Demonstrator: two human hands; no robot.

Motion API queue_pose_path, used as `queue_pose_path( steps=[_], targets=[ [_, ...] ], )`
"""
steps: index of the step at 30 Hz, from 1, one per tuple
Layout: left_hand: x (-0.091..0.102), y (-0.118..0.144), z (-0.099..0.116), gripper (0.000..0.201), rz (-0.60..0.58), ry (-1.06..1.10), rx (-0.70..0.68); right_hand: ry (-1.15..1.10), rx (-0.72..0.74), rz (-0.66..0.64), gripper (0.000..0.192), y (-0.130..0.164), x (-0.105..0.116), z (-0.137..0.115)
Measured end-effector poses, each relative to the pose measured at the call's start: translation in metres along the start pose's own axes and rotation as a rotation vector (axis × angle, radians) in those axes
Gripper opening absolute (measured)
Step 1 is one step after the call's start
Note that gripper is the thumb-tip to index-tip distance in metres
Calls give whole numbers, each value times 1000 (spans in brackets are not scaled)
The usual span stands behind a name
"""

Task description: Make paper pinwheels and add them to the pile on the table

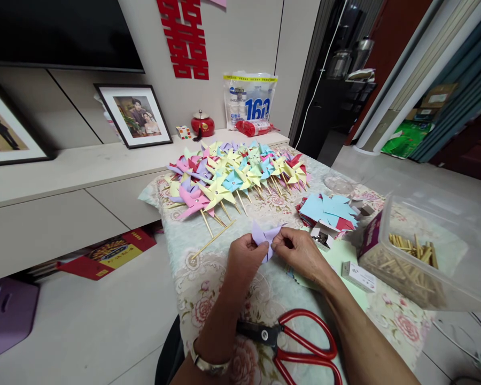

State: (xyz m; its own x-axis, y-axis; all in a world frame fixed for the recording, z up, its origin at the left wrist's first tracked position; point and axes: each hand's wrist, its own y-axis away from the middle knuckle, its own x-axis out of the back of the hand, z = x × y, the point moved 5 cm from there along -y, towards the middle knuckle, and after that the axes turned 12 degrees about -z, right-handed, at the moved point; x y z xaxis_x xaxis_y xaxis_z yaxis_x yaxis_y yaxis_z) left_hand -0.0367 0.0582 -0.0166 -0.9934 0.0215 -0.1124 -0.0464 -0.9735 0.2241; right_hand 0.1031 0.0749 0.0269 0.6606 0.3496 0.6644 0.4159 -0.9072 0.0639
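A lilac paper pinwheel (263, 235), partly folded, is held up between both hands over the table. My left hand (246, 259) pinches its lower left side with thumb and fingers. My right hand (299, 248) grips a blade at its right edge, fingertips close to the middle. Just left of the hands a thin wooden stick (212, 241) lies on the flowered cloth. Red-handled scissors (300, 342) rest between my forearms. Beyond the hands lies a pile of finished paper pinwheels (232, 179) on sticks, in pink, yellow, blue and lilac.
Cut paper pieces (328, 209) are stacked at right, beside a small open box of pins (323, 237) and a white box (358, 276). A clear plastic bin (401, 267) holds many wooden sticks. Behind the table runs a white cabinet (116, 171) with framed photos and a red pot (202, 124).
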Motion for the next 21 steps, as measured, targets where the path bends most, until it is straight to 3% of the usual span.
queue_pose_path(
  steps=[21],
  targets=[
    [-1, 1, 0, 22, -13, 59, -1, -54, -17, -23, 12, 0, 0, 1]
  ],
)
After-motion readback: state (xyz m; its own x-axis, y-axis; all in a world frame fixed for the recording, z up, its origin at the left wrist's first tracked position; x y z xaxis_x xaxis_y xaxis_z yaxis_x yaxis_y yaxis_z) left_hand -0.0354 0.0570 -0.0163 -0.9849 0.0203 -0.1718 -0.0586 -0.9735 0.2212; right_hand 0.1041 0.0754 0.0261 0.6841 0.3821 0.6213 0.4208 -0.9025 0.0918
